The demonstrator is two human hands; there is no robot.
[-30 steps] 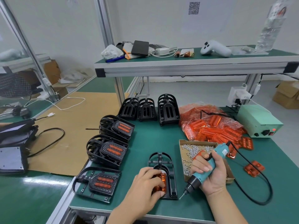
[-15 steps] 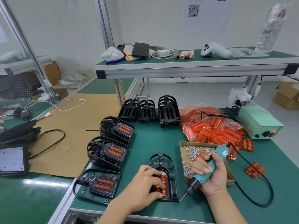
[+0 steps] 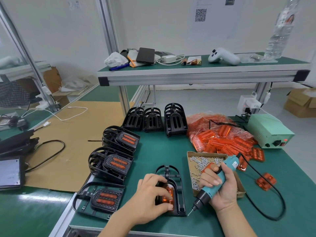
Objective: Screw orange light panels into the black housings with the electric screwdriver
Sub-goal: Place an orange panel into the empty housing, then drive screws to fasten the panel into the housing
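Near the front edge of the green table (image 3: 153, 151), a black housing (image 3: 177, 190) lies flat with an orange light panel (image 3: 170, 194) seated in it. The left hand (image 3: 150, 200) rests on top, its curled fingers (image 3: 166, 196) pressing the panel down. The right hand (image 3: 220, 189), just beside the housing, has its fingers wrapped around the teal electric screwdriver (image 3: 213, 185), tilted with its bit (image 3: 190, 213) close to the housing's front right corner; whether it touches is unclear. A cardboard screw box (image 3: 201, 161) sits behind that hand. Finished housings (image 3: 111, 163) line the left edge, and loose orange panels (image 3: 222, 139) are piled toward the back right.
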